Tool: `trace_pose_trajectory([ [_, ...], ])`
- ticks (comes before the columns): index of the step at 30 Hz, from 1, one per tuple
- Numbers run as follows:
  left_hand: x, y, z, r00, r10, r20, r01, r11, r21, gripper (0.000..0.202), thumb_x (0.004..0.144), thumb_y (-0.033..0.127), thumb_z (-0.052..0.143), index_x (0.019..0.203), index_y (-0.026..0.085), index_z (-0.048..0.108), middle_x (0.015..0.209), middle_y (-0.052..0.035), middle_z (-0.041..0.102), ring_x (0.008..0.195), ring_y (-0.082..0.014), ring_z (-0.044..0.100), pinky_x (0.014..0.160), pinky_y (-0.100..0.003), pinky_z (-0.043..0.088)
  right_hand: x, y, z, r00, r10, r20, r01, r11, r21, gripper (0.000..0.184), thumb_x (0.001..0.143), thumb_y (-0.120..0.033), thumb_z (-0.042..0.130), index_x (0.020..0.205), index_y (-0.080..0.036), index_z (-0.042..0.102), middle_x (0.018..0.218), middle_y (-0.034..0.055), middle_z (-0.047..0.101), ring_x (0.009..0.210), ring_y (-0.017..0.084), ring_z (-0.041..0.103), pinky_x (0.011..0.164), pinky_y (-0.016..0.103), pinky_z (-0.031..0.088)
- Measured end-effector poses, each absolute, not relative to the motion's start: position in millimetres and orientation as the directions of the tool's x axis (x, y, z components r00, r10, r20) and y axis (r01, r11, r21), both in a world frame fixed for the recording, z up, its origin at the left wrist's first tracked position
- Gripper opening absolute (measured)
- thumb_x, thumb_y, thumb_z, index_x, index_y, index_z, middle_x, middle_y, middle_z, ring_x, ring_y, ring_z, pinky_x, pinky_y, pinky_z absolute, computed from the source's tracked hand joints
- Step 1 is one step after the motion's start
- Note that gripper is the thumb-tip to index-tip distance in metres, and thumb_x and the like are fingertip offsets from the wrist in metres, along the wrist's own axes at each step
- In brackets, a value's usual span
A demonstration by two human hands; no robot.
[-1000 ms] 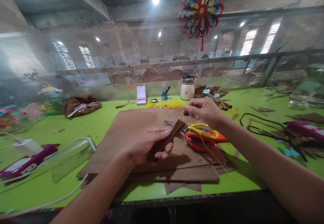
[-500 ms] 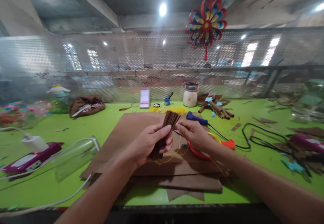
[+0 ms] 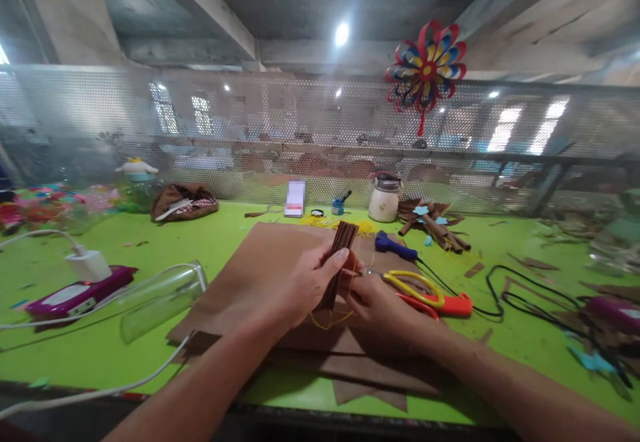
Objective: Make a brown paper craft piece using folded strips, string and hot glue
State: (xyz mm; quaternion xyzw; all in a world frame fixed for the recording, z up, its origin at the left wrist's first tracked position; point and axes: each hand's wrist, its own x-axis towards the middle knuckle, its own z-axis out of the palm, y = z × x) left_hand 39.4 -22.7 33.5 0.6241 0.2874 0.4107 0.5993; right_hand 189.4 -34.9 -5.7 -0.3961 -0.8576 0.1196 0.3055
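Observation:
My left hand [image 3: 313,275] is closed around a bundle of folded brown paper [image 3: 345,235], its thumb pressed on the near side. The pleated end sticks up above the fingers. Close against the bundle's right side is my right hand [image 3: 373,299], its fingers pinched on a thin yellow thread [image 3: 327,327] that loops below the bundle. Under both hands lies a stack of brown paper sheets [image 3: 265,249]. Scissors with yellow and red handles [image 3: 415,289] rest just right of my right hand, by an orange-red tool [image 3: 457,305].
A blue glue gun [image 3: 395,247] with a black cord lies behind the scissors. At the back stand a phone [image 3: 295,199], a small blue bottle [image 3: 339,206] and a white jar [image 3: 384,201]. On the left are a clear plastic cylinder [image 3: 160,302] and a purple power strip [image 3: 83,292].
My right hand has moved down along the bundle, from near its top to its lower right side. The bundle stands more upright. The camera view has shifted slightly.

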Motion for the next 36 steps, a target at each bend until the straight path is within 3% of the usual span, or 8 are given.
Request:
trace_pose_trajectory([
  [7,41,-14,28,0.356,0.918,0.174,0.025,-0.196,0.980,0.026,0.078,0.040,0.053,0.083,0.015,0.053,0.053,0.0051,0.044,0.043,-0.0075,0.042,0.042,-0.019,0.033,182,-59,10,-0.612,0.734,0.296,0.679,0.679,-0.279,0.017,0.074,-0.011,0.049,0.083,-0.017,0.063,0.076,0.0072,0.065,0.069,0.017,0.057,0.063,0.027,0.039],
  [13,42,1,17,0.294,0.897,0.330,0.276,-0.410,0.869,0.024,0.078,0.035,0.050,0.075,0.012,0.058,0.056,0.0030,0.046,0.051,-0.0085,0.041,0.048,-0.020,0.033,185,-73,21,-0.592,0.773,0.227,0.770,0.626,-0.126,0.023,0.078,-0.020,0.050,0.095,-0.014,0.063,0.092,0.0104,0.065,0.086,0.020,0.058,0.078,0.030,0.040],
  [18,43,4,13,0.289,0.922,0.257,0.255,-0.332,0.908,0.025,0.079,0.038,0.046,0.074,0.014,0.053,0.049,0.0039,0.048,0.043,-0.0084,0.042,0.045,-0.020,0.032,199,-58,36,-0.658,0.704,0.267,0.731,0.682,0.003,0.023,0.082,-0.028,0.049,0.077,-0.015,0.067,0.084,0.0109,0.066,0.088,0.023,0.057,0.081,0.035,0.040],
  [20,44,2,14,0.297,0.930,0.217,0.210,-0.286,0.935,0.026,0.080,0.039,0.045,0.079,0.014,0.053,0.051,0.0029,0.051,0.042,-0.0080,0.043,0.043,-0.019,0.031,207,-46,40,-0.554,0.747,0.366,0.774,0.625,-0.104,0.028,0.086,-0.029,0.044,0.077,-0.015,0.067,0.079,0.0090,0.066,0.081,0.020,0.058,0.074,0.034,0.042],
  [23,44,0,17,0.326,0.925,0.196,0.155,-0.257,0.954,0.027,0.081,0.039,0.044,0.087,0.014,0.053,0.054,0.0022,0.053,0.041,-0.0071,0.042,0.041,-0.018,0.030,217,-25,33,-0.338,0.822,0.459,0.722,0.539,-0.433,0.026,0.087,-0.031,0.044,0.085,-0.016,0.065,0.082,0.0065,0.067,0.074,0.016,0.059,0.069,0.030,0.045],
  [27,44,-4,22,0.297,0.928,0.226,0.143,-0.277,0.950,0.026,0.081,0.037,0.046,0.088,0.013,0.054,0.059,0.0002,0.057,0.041,-0.0061,0.042,0.041,-0.018,0.032,218,-4,16,-0.035,0.848,0.529,0.550,0.458,-0.698,0.032,0.074,-0.024,0.059,0.106,-0.015,0.057,0.106,0.0106,0.062,0.095,0.020,0.058,0.077,0.033,0.046],
  [32,44,-8,25,0.257,0.936,0.242,0.133,-0.282,0.950,0.025,0.080,0.036,0.049,0.088,0.013,0.056,0.067,-0.0007,0.061,0.040,-0.0053,0.043,0.040,-0.018,0.033,196,-15,11,-0.212,0.948,0.236,0.132,0.267,-0.955,0.038,0.073,-0.038,0.061,0.103,-0.016,0.056,0.080,0.0053,0.066,0.072,0.016,0.062,0.068,0.031,0.047],
  [36,42,-7,27,0.206,0.943,0.261,0.067,-0.280,0.958,0.024,0.080,0.035,0.050,0.088,0.013,0.056,0.076,-0.0029,0.064,0.039,-0.0039,0.041,0.039,-0.018,0.033,186,-25,6,-0.245,0.959,0.141,0.115,0.173,-0.978,0.033,0.074,-0.044,0.060,0.088,-0.014,0.057,0.051,-0.0038,0.055,0.047,0.010,0.050,0.055,0.025,0.042],
])
